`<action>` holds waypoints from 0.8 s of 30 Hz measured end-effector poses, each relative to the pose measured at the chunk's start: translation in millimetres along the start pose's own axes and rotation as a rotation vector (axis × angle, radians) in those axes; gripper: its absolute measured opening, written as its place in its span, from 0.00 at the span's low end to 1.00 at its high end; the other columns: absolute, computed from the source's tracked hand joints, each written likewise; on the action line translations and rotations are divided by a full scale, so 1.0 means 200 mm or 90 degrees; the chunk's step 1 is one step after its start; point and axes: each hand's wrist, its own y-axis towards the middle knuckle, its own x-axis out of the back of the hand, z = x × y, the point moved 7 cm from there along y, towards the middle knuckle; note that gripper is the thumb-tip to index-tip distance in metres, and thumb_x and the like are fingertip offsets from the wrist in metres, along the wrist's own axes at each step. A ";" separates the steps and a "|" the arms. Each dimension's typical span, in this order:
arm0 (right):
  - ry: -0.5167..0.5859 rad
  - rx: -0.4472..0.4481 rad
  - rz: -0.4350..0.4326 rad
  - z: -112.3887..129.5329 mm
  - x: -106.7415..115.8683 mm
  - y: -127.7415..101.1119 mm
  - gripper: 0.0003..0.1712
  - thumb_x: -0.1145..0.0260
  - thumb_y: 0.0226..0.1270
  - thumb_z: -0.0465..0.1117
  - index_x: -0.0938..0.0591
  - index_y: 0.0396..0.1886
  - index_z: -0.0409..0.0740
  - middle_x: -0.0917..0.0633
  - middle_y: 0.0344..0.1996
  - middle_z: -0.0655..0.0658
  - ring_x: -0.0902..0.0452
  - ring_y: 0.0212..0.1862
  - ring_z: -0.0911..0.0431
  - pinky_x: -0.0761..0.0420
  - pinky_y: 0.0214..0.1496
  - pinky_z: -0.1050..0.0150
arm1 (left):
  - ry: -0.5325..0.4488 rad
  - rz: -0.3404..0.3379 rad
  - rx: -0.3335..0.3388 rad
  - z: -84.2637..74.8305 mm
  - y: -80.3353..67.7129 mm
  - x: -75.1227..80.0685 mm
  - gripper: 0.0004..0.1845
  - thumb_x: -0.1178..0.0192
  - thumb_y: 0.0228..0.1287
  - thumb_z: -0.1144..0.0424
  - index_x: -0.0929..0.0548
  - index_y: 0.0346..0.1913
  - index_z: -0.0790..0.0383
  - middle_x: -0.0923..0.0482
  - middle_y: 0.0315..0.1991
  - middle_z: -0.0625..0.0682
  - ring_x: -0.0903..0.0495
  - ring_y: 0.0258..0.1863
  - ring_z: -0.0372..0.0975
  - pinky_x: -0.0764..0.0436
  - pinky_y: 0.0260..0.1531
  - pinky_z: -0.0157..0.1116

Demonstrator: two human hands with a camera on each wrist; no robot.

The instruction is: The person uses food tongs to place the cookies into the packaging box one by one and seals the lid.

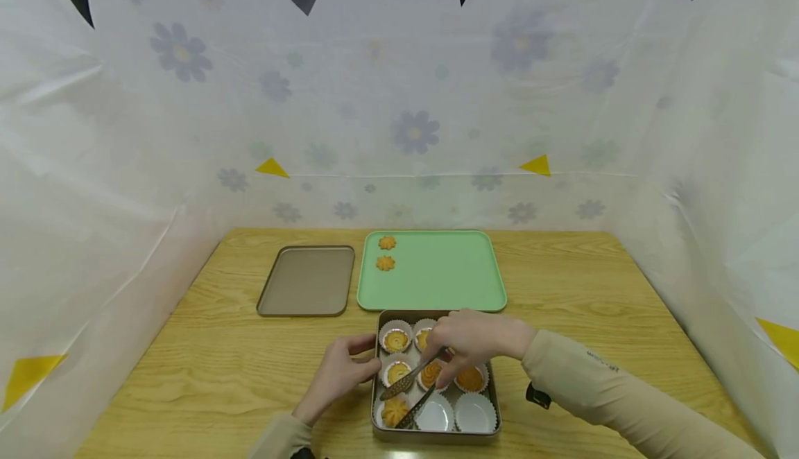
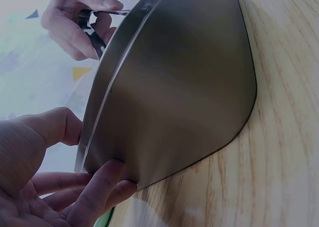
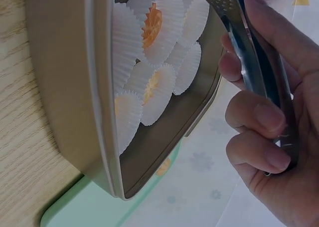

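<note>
Low in the centre of the head view we see the right hand (image 1: 471, 341) reaching in from the lower right, its fingers curled round a pair of metal tongs (image 1: 408, 390) that slant down and to the left over the cookie tin (image 1: 493, 403). The tips of the tongs sit by the cookie (image 1: 394, 412) in the tin's lower-left cup, but we cannot tell whether they touch it. The left hand (image 1: 340, 372) comes up from the bottom edge and holds the tin's left wall, thumb on the rim and fingers against the outside.

The tin lies on the wooden table (image 1: 187, 369), near the bottom of the frame. Paper cups (image 1: 476, 414) line it; several hold cookies, while two at the lower right are empty. Just above the tin is a green tray (image 1: 449, 272) with two cookies (image 1: 386, 253) in its upper-left corner, and left of that tray lies the tin's lid (image 1: 307, 281). A flowered plastic sheet (image 1: 399, 98) walls in the table.

The left wrist view shows us the tin's outer wall (image 2: 174, 87) filling the frame, with the thumb (image 2: 50, 127) above its rim and a fingertip (image 2: 107, 182) pressed low on the metal. The right wrist view shows us fingers (image 3: 259, 117) wrapped over the tong arms (image 3: 249, 52), which lie close together.
</note>
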 end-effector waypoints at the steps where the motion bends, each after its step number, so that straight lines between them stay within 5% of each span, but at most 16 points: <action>1: -0.004 0.002 -0.001 0.00 0.00 0.00 0.22 0.27 0.59 0.57 0.12 0.52 0.58 0.21 0.22 0.64 0.35 0.22 0.74 0.36 0.22 0.82 | 0.000 0.000 0.000 0.00 0.00 0.00 0.30 0.35 0.55 0.71 0.25 0.62 0.81 0.22 0.58 0.76 0.16 0.53 0.61 0.09 0.47 0.38; 24: -0.019 -0.001 -0.001 0.01 0.00 0.00 0.21 0.26 0.58 0.55 0.12 0.52 0.58 0.22 0.21 0.64 0.36 0.22 0.73 0.37 0.20 0.81 | 0.017 -0.004 -0.003 0.00 0.00 0.00 0.30 0.36 0.54 0.71 0.25 0.61 0.81 0.22 0.58 0.76 0.16 0.54 0.61 0.10 0.48 0.37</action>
